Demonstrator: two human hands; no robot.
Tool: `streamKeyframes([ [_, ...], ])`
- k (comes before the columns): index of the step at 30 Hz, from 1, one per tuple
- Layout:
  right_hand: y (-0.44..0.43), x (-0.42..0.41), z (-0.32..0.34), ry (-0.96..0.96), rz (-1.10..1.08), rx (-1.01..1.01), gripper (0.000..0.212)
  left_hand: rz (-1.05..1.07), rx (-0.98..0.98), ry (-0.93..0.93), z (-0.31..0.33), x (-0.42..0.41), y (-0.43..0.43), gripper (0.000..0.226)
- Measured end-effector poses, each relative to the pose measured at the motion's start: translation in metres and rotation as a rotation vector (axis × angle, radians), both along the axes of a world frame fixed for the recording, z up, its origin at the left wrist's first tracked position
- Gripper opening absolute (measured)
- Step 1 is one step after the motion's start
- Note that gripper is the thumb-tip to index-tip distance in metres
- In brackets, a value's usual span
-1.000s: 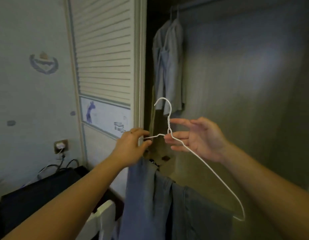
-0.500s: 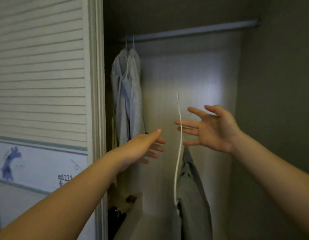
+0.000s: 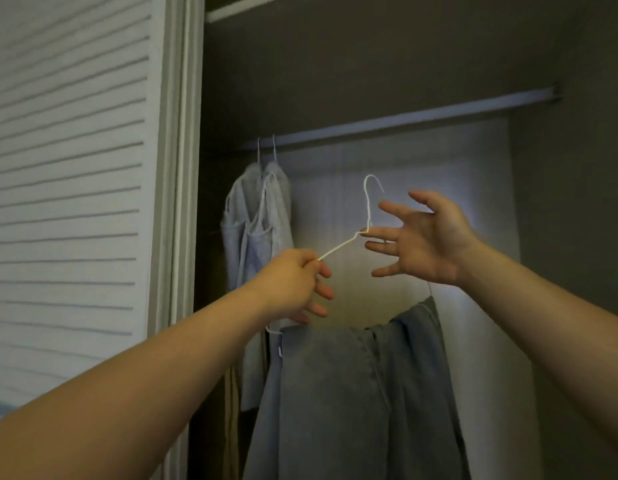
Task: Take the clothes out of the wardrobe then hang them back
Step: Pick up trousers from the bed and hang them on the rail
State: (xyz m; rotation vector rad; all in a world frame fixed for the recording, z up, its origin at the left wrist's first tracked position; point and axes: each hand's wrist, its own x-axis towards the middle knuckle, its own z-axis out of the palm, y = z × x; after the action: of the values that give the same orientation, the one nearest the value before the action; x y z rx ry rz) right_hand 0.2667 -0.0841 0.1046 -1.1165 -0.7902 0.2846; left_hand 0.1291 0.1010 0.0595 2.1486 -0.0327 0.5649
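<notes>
Both forearms reach up and forward from the lower corners, bare, towards the rail (image 3: 404,117).

Left hand (image 3: 293,282): below the rail's left half. Thumb and forefinger pinch the left shoulder wire of a white wire hanger (image 3: 368,202); the other fingers (image 3: 321,292) hang loosely extended underneath.

Right hand (image 3: 425,240): below the rail's middle, palm turned left, fingers spread wide and nearly straight, gripping nothing. One fingertip lies at the hanger's neck; cannot tell whether it touches. The right shoulder wire passes behind this hand.

Hanger: tilted, held in the air, hook well below the rail and not on it.

Grey trousers (image 3: 352,393): folded over the hanger's bottom bar, hanging straight down beneath both hands.

Slatted door (image 3: 68,168): left of the rail's left end, edge-on frame beside it.

Pale shirts (image 3: 262,216): on two wire hooks at the rail's left end, hanging behind the left hand.

Back wall: lit patch under the rail.
</notes>
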Motion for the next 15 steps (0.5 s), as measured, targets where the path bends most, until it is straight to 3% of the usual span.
streamKeyframes([
  [6, 0.042, 0.051, 0.078, -0.114, 0.067, 0.068, 0.068, 0.122, 0.015, -0.168, 0.063, 0.042, 0.008, 0.026],
  [15, 0.089, 0.102, 0.168, -0.183, 0.136, 0.166, 0.069, 0.274, -0.038, -0.236, 0.149, 0.094, 0.01, 0.02],
])
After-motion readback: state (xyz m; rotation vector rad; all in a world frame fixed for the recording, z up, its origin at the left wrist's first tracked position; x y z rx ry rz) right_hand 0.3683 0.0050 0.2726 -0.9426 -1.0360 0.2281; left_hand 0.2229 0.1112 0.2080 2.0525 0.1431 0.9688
